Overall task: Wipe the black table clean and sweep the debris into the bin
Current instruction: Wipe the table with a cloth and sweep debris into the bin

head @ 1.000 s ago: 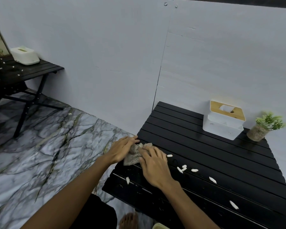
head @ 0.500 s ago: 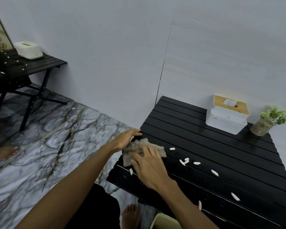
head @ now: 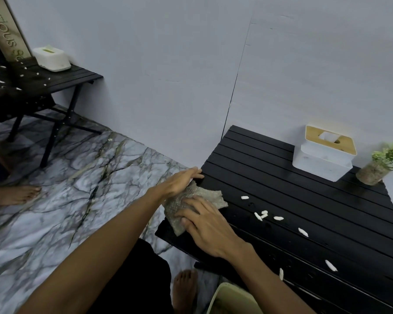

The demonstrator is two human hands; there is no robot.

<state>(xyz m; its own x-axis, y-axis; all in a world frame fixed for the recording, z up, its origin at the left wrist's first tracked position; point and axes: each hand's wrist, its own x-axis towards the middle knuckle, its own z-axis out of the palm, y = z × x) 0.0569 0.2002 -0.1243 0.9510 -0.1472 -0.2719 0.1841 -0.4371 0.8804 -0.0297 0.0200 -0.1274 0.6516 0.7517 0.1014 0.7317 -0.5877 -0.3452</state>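
Observation:
A black slatted table [head: 293, 196] fills the right side of the head view. A grey-green textured cloth [head: 204, 197] lies spread on its near left corner. My right hand [head: 210, 225] presses flat on the cloth's lower part. My left hand [head: 180, 181] holds the cloth's upper left edge at the table's rim. Several white debris pieces [head: 261, 215] are scattered on the slats to the right of the cloth. The rim of a pale green bin [head: 225, 293] shows at the bottom edge, below the table's front.
A white tissue box with a wooden lid [head: 325, 151] and a small potted plant [head: 379, 165] stand at the table's back right by the wall. A second black table [head: 55, 78] with a white box and more white bits is at far left. Another person's bare foot [head: 16, 193] rests on the marble floor.
The cloth has been unfolded from a bunch into a flatter spread, and my right hand has slid down over its lower part. The view has tilted down, showing more of the bin.

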